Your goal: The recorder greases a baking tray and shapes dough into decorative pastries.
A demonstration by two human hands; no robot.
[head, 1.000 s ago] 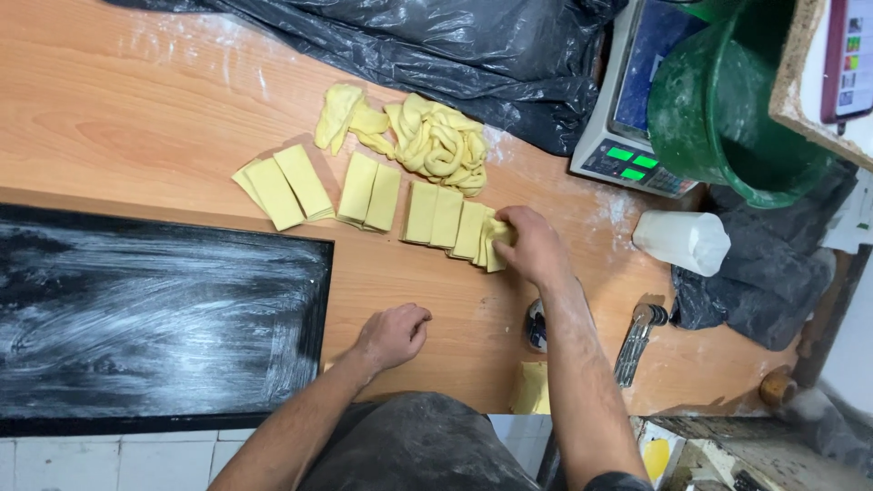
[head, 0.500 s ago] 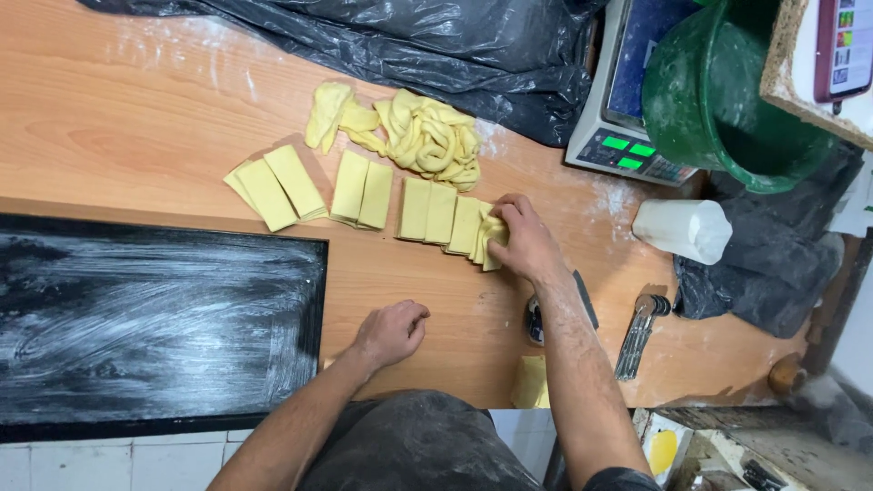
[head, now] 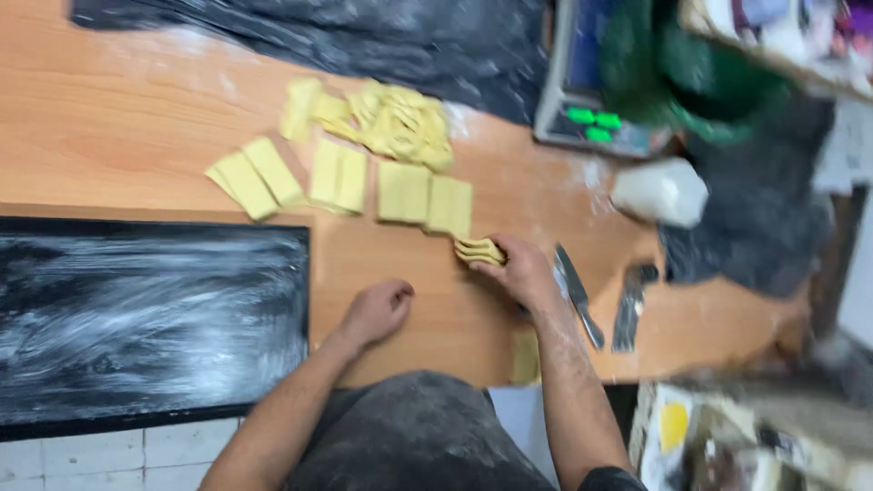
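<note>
The right hand (head: 520,270) is pinching a stack of yellow dough strips (head: 479,251) on the wooden table (head: 127,118), just below the dough row (head: 364,182); the left hand (head: 377,311) is resting nearby, fingers curled, gripping nothing

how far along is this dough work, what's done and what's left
Done: folded yellow dough pieces lie in a row on the wooden table. In hand: the right hand grips a small stack of dough strips at the row's end, while the left hand rests in a fist on the table. Left: a loose dough heap behind the row, and the floured black tray holds nothing.
</note>
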